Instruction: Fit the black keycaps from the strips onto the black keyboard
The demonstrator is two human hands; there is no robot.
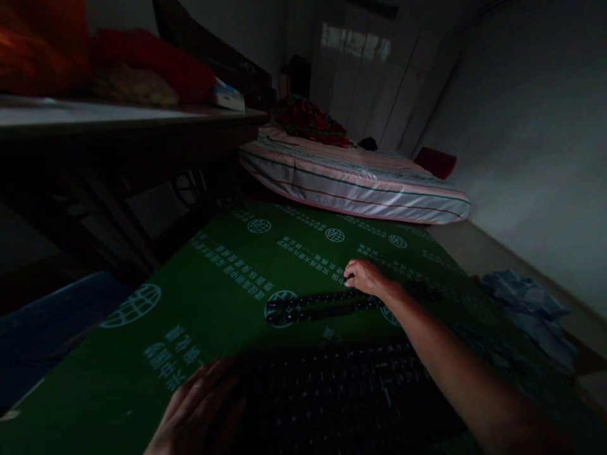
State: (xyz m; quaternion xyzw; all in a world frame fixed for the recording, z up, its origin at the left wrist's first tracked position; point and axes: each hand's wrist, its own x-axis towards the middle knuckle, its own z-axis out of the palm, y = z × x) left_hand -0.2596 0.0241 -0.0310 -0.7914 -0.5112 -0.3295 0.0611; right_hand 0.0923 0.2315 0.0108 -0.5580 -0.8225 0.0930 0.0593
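Observation:
A black keyboard (332, 398) lies at the near side of a green printed board, its lower part lost in shadow. My left hand (202, 401) rests at the keyboard's left edge, fingers stretched out and partly in the dark. Beyond the keyboard, two rows of small black keycaps (308, 306) run across the board and meet at the left. My right hand (364, 277) is over the far side of these rows, its fingers pinched together on a small dark piece that looks like a keycap (349, 277).
More dark small pieces (424, 291) lie to the right, partly behind my forearm. The green board (227, 259) reaches toward a bed (360, 183) with a striped sheet. A table (142, 123) stands at left; blue cloth (526, 297) lies on the right.

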